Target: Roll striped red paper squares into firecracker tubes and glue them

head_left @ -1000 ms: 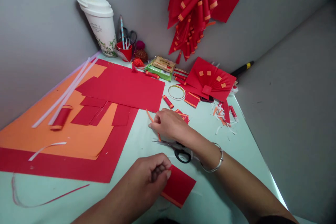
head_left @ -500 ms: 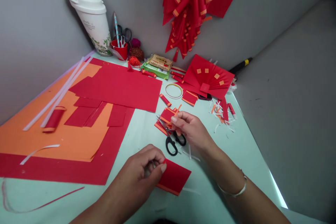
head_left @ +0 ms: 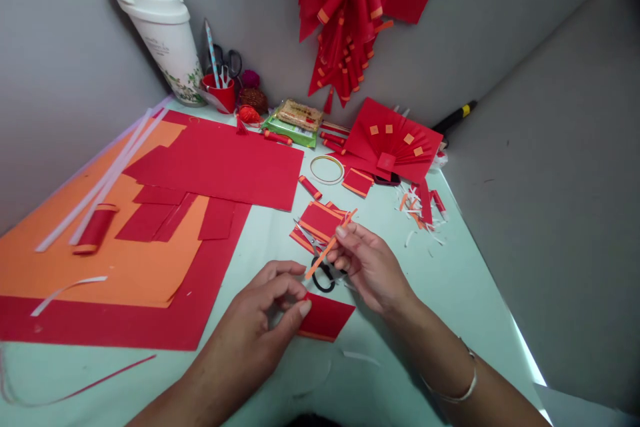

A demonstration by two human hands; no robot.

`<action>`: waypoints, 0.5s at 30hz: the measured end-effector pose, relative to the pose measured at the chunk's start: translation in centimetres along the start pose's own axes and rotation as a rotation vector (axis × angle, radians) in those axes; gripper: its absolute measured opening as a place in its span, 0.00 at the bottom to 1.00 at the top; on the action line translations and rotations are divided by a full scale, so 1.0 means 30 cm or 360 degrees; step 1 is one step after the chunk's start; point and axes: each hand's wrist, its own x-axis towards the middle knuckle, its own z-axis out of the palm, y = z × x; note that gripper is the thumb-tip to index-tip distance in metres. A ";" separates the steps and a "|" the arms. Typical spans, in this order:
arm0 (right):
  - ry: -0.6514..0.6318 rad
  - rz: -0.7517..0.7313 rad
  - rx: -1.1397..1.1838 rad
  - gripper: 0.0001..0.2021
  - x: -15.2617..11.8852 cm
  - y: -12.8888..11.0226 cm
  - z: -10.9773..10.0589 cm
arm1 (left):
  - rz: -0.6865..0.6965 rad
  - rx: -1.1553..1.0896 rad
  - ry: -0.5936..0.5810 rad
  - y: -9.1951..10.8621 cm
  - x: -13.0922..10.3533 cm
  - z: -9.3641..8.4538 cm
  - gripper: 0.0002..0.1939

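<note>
Between thumb and finger, my left hand pinches the corner of a red paper rectangle that has an orange strip along its near edge. My right hand holds a narrow orange paper strip, slanting down so its lower end is close to my left fingertips. Under the strip lie black-handled scissors, partly hidden by my right hand. Their blades rest on a few red cards with orange edges.
On the left, large red and orange sheets lie stacked, with a rolled red tube on top. A tape roll, paper scraps and a folded red paper piece are farther back. A tall white cup stands back left.
My right hand has turned the orange strip so it shows at full length and points toward my left hand. My left hand and the red paper have moved slightly up, its fingers spreading a little.
</note>
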 end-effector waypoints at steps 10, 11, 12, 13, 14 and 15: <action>-0.0038 0.0049 -0.0015 0.18 -0.041 0.046 -0.006 | -0.0061 -0.0065 -0.0052 0.021 0.002 -0.001 0.09; -0.0054 0.0048 -0.0053 0.18 -0.038 0.049 -0.008 | -0.0085 -0.0055 -0.0058 0.021 0.003 -0.001 0.09; -0.0056 0.0031 -0.0102 0.17 -0.036 0.052 -0.011 | -0.0097 -0.0040 -0.0064 0.019 0.004 -0.001 0.09; -0.0032 -0.0010 -0.0171 0.16 -0.034 0.054 -0.016 | -0.0095 -0.0024 -0.0071 0.017 0.006 -0.001 0.10; 0.0031 -0.0091 -0.0267 0.15 -0.035 0.055 -0.021 | -0.0083 -0.0009 -0.0076 0.016 0.006 0.000 0.10; 0.0136 -0.0221 -0.0388 0.14 -0.038 0.054 -0.027 | -0.0067 0.0004 -0.0081 0.014 0.007 0.000 0.10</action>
